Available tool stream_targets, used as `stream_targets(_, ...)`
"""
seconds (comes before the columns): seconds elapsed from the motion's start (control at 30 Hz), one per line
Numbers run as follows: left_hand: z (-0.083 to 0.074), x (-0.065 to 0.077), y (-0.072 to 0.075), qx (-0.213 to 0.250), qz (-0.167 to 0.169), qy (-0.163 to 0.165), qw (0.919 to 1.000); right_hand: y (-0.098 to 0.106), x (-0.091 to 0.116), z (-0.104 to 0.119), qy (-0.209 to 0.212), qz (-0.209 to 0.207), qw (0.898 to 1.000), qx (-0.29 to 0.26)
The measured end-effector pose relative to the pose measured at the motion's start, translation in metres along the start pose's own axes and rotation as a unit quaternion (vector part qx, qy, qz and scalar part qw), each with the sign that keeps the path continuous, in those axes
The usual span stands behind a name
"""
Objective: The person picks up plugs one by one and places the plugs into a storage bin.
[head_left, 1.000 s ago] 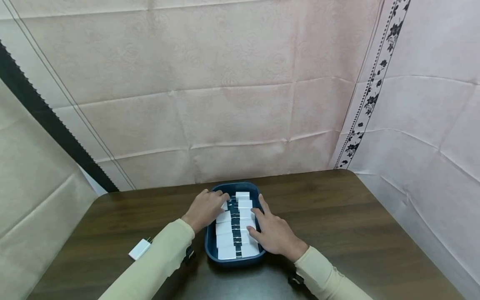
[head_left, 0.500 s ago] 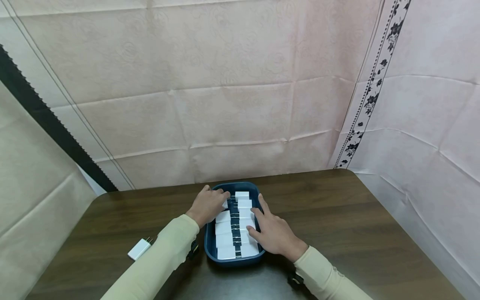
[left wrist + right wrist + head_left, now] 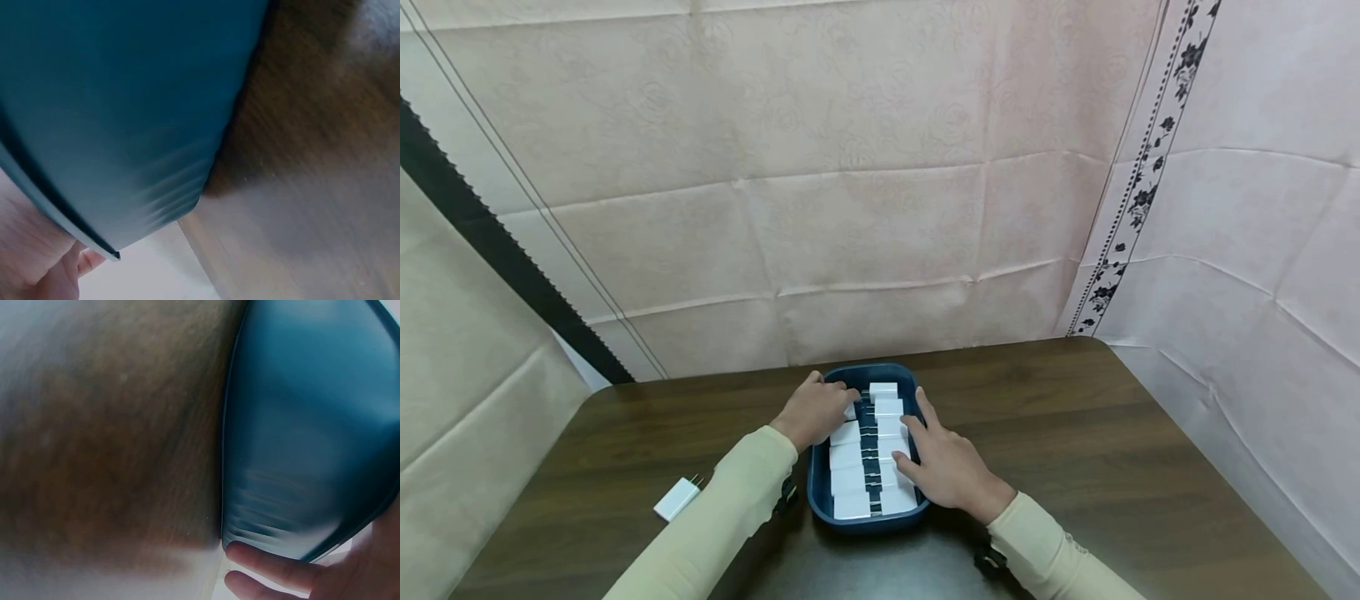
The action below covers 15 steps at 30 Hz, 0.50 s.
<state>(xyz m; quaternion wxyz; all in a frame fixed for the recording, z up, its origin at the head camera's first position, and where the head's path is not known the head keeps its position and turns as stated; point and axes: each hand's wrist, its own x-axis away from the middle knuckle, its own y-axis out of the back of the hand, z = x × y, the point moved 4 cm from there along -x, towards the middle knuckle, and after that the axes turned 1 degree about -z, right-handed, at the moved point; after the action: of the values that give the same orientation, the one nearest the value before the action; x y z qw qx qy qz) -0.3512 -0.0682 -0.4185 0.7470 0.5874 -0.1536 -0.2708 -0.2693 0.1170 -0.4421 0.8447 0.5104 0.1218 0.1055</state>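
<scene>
In the head view, a dark blue plastic bin (image 3: 820,500) holds two columns of white plug-in chargers (image 3: 850,481), their metal prongs turned toward the middle gap. My left hand (image 3: 811,411) reaches over the bin's far left rim, fingers curled on a white charger (image 3: 850,412) that they mostly hide. My right hand (image 3: 951,467) lies across the right rim, fingers spread; thumb and a finger rest over the right column. The right wrist view shows more fingers (image 3: 269,565) stretched along the outside of the bin wall (image 3: 300,444). The left wrist view shows mostly outer wall (image 3: 125,112).
A single white charger (image 3: 677,498) lies on the brown wooden table (image 3: 1037,400), left of the bin and beside the left sleeve. Pale cloth (image 3: 865,233) hangs behind the table and at both sides.
The left forearm has shifted slightly to the right and its fingers have moved a little at the far left charger. The right hand stays in place.
</scene>
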Motion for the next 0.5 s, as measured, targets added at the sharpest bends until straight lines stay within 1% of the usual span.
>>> stream_targets(0.37,-0.0003,0.0008,-0.0001,0.019,0.021,0.003,0.9996,0.0001,0.0001,0.0003,0.001,-0.003,1.0,0.0)
stream_targets(0.5,-0.0021,0.0014,-0.0015,0.021,0.03,-0.003,0.9993,-0.0003,0.0004,0.0001,0.002,-0.003,1.0,0.0)
